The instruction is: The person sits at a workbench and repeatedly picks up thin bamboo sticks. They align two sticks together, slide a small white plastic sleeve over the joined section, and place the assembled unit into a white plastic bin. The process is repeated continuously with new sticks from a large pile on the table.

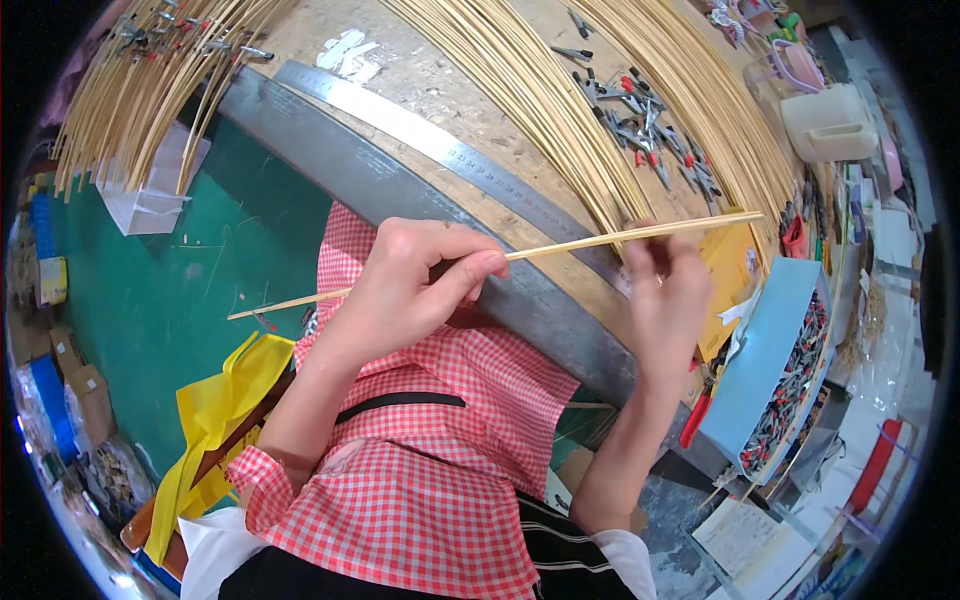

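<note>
One thin bamboo stick (520, 252) runs almost level across the middle of the view, tilted slightly up to the right, and both hands are on it. The left hand (410, 285) is curled closed around it near its middle, thumb and fingertips pinching the stick where it passes out to the right. The right hand (668, 290) grips it further along, fingers folded over, with the stick's tip poking out past them (the left end hangs free above the green floor (170, 290)).

Under the hands lies a red-and-white checked apron (440, 440), spread over the lap. Just behind the stick, the workbench (420, 90) edge curves through with a long metal ruler (450, 150) lying along it. On the bench, pale bamboo strips (540, 100) fan out in thick bundles, and a scatter of small metal clips (645, 125) with red and black handles sits between them.

Right of the right hand, an open light-blue box (765, 350) is filled with more small clips. A yellow sheet (735, 275) lies between that box and the hand. Lower left, yellow ribbon (215, 410) is draped beside the apron. Far left, a white paper bag (150, 200) sits under another bundle of sticks (130, 90).
</note>
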A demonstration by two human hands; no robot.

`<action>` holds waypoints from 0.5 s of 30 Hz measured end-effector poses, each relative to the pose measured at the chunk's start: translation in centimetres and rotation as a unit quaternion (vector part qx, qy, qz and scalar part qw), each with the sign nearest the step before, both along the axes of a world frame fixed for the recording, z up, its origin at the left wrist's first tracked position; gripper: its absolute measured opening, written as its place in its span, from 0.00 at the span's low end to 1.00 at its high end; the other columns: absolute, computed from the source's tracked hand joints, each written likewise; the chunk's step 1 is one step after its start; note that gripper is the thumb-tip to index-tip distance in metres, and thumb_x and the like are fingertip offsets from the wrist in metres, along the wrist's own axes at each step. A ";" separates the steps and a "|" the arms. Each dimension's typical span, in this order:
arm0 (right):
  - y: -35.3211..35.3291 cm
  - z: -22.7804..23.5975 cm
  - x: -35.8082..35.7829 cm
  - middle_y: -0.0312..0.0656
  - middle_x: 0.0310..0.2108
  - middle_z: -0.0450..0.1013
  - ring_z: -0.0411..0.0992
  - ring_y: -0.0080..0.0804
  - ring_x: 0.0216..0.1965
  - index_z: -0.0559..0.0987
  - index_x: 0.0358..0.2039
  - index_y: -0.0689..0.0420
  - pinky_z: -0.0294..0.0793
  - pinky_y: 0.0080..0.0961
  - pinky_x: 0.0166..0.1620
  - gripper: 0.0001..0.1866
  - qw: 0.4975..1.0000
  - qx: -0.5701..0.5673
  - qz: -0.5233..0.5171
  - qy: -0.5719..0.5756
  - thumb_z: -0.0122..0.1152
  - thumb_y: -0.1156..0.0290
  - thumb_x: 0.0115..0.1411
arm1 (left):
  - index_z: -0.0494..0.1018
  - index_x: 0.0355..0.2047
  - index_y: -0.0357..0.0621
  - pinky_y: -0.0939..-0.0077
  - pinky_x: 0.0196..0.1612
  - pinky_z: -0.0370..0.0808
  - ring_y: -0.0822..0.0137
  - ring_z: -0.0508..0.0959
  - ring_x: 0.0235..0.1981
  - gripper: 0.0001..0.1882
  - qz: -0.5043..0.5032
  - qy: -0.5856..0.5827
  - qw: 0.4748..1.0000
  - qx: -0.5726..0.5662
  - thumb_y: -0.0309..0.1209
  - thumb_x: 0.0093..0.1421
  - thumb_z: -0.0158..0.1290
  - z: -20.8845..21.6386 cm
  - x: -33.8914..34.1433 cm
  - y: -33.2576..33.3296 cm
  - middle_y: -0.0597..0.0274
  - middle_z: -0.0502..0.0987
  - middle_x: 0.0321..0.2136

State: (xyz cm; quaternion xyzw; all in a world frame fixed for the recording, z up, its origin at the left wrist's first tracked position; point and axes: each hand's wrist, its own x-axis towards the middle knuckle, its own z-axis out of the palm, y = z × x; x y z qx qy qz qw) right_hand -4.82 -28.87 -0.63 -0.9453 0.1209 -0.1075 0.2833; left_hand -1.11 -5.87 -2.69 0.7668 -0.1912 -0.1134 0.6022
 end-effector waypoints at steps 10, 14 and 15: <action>4.7 -1.2 -2.6 0.53 0.36 0.67 0.69 0.49 0.40 0.73 0.41 0.69 0.69 0.41 0.44 0.16 0.986 -0.042 0.158 0.034 0.52 0.85 0.49 | 0.78 0.26 0.34 0.82 0.21 0.67 0.76 0.72 0.17 0.08 0.005 0.001 1.000 -0.003 0.25 0.59 0.53 0.3 -0.1 -0.2 0.61 0.76 0.18; 5.3 -2.1 -2.4 0.52 0.38 0.68 0.70 0.46 0.38 0.73 0.39 0.69 0.70 0.37 0.42 0.13 0.993 -0.006 0.115 -0.030 0.54 0.85 0.51 | 0.78 0.27 0.34 0.82 0.22 0.68 0.76 0.73 0.17 0.08 0.011 -0.017 1.000 0.004 0.25 0.59 0.53 0.1 -0.2 -0.3 0.61 0.76 0.17; 5.2 -2.5 -2.5 0.52 0.38 0.68 0.70 0.44 0.37 0.74 0.39 0.69 0.71 0.35 0.41 0.12 0.994 0.015 0.105 -0.038 0.54 0.85 0.52 | 0.78 0.27 0.34 0.81 0.22 0.68 0.76 0.73 0.17 0.07 0.012 -0.022 1.000 0.009 0.25 0.59 0.53 0.0 -0.2 -0.3 0.61 0.76 0.17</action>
